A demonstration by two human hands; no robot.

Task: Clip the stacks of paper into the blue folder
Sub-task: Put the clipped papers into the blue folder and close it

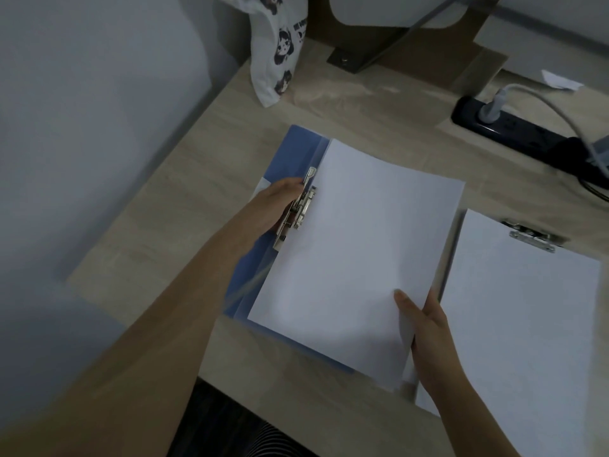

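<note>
- One folder (290,153), blue, lying open on the desk (197,209), left of centre. Its left cover shows bare and the rest is under paper.
- One stack (356,252) of white paper, lying on the folder, slightly askew, with its left edge at the clip.
- One clip (301,209), metal, on the folder beside the stack's left edge.
- One left hand (276,206), on the clip, fingers curled round its lever.
- One right hand (428,328), pinching the stack's near right corner, thumb on top.
- One second stack (520,324), white, just right of the first, its far edge under a second clip (532,237).
- One power strip (514,130), black, at the desk's far right, with a white plug (492,108) in it.
- One bag (276,51), white with printed cartoon faces, at the desk's far edge.
</note>
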